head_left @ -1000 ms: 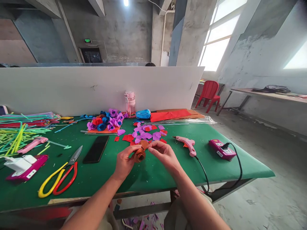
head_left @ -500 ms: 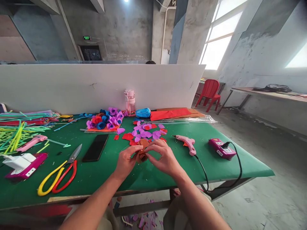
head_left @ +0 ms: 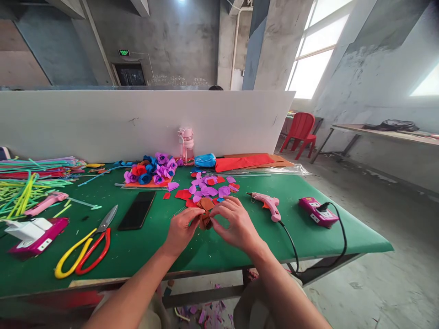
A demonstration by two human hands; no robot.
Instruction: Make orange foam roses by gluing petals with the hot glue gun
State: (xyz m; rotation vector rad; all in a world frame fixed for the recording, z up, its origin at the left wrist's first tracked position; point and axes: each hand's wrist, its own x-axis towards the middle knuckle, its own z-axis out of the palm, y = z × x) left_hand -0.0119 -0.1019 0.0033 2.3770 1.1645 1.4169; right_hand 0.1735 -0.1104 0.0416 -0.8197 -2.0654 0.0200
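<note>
A brown paper flower (head_left: 205, 221) is held between my two hands above the green table, near its front edge. My left hand (head_left: 182, 228) pinches the flower's left side with thumb and forefinger. On the other side, the fingertips of my right hand (head_left: 233, 221) close on the flower's right edge. Just behind the hands lie loose purple and red paper petals (head_left: 210, 190). A cluster of finished purple, blue and red flowers (head_left: 151, 171) rests farther back to the left. A pink glue gun (head_left: 268, 204) lies to the right of my right hand.
Scissors (head_left: 99, 242), a black phone (head_left: 137, 211) and a white charger on a magenta power strip (head_left: 43, 237) lie at left, beside colourful sticks (head_left: 27, 192). Another power strip (head_left: 317, 213) is at right. A pink bottle (head_left: 186, 145) stands before the white partition (head_left: 103, 123).
The brown flower has turned slightly in my fingers, its rolled centre less visible now. My right hand has shifted a little around it.
</note>
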